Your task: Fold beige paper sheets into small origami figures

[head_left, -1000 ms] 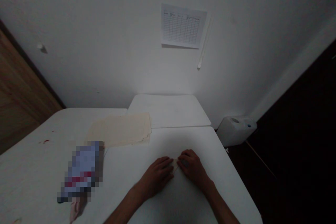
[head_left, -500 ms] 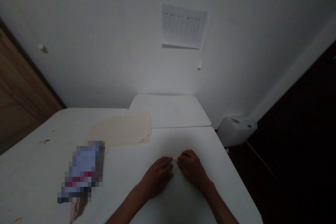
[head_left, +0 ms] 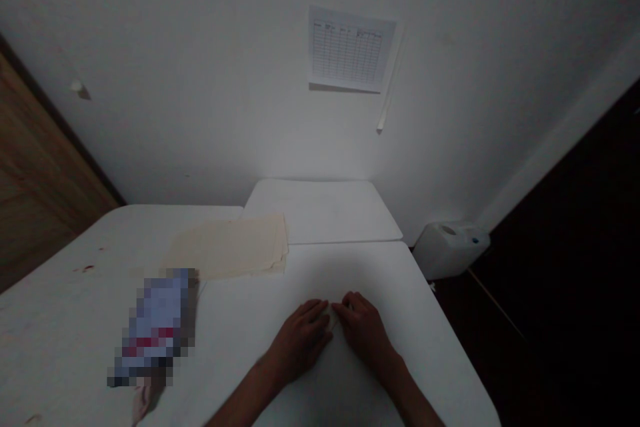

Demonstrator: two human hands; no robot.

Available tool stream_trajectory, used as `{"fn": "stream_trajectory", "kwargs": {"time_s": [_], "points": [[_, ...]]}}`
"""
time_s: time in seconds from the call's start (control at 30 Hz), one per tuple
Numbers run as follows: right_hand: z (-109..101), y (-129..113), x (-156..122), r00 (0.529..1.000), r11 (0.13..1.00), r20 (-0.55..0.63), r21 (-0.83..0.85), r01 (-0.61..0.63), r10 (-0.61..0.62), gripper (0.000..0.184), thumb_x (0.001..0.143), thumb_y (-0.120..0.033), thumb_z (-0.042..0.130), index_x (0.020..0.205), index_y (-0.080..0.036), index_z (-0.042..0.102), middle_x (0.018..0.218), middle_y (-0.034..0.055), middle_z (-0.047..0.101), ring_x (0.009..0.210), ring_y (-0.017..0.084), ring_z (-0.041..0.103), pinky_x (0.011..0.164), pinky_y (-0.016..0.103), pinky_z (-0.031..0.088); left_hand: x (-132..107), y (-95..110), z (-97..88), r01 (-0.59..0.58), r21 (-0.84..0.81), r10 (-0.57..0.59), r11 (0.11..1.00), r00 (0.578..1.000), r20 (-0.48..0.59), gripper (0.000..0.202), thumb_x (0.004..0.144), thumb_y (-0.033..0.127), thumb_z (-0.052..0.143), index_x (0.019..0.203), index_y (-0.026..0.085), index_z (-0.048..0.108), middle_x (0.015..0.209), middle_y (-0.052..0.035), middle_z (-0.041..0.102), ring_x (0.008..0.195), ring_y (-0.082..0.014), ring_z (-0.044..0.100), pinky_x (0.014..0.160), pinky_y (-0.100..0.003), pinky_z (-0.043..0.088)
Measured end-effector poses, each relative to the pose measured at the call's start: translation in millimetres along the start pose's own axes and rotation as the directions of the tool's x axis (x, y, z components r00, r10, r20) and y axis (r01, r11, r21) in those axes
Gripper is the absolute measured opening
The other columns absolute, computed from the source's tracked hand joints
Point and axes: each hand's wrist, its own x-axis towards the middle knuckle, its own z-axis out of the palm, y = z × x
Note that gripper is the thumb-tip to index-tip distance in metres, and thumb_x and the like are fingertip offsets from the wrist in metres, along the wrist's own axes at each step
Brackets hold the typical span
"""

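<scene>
One pale piece (head_left: 335, 322), between left grip (head_left: 303, 337), right grip (head_left: 365, 328)

Dim, grey light fades to near black at right; a soft shadow lies on the surface (head_left: 430, 347); a patch (head_left: 157, 313) at near left is coarsely pixelated.

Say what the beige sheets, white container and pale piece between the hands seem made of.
Beige sheets: probably paper or thin cloth, matte, with thin, uneven edges. White container: likely plastic, satin; smooth, moulded-looking body. Pale piece: mostly covered; material and finish unclear.
</scene>
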Motion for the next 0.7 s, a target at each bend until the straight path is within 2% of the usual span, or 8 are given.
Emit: {"fn": "stream_trajectory", "kwargs": {"time_s": [0.27,0.5,0.7], "points": [[2.7,-7.2,1.2,0.993,0.993,0.086,-0.097,-0.073,0.082,0.042,0.088,-0.011,0.054,0.123,-0.034,0.056,0.094,0.0029,0.059,0.085,0.018,0.056,0.071,0.026,0.043,2.2,2.4,-2.1,-0.003,0.008,0.003,1.000,1.000,0.020,0.018,0.085,0.018,0.056,0.102,0.018,0.063,0.122,-0.0097,0.063,0.117,-0.0268,0.055,0.098,-0.044,0.051],[-4.4,-13.9,-6.7,0.979,0.979,0.077,-0.084,-0.184,0.190,0.039,0.089,-0.012,0.050,0.122,-0.033,0.058,0.096,0.0046,0.058,0.088,0.018,0.056,0.075,0.026,0.043,3.1,2.5,-3.9,0.003,0.005,-0.003,1.000,1.000,0.029,0.016,0.086,0.020,0.057,0.100,0.019,0.065,0.121,-0.0098,0.064,0.117,-0.0272,0.056,0.098,-0.044,0.051],[-9.4,-3.6,-19.8,0.963,0.960,0.012,-0.081,-0.268,0.270,0.036,0.089,-0.015,0.052,0.121,-0.032,0.059,0.094,0.0057,0.056,0.089,0.020,0.054,0.076,0.028,0.042,0.7,0.4,-0.5,0.016,0.014,-0.017,1.000,0.999,0.027,0.018,0.086,0.022,0.058,0.102,0.019,0.065,0.126,-0.0114,0.061,0.118,-0.0272,0.055,0.098,-0.045,0.051]]}}
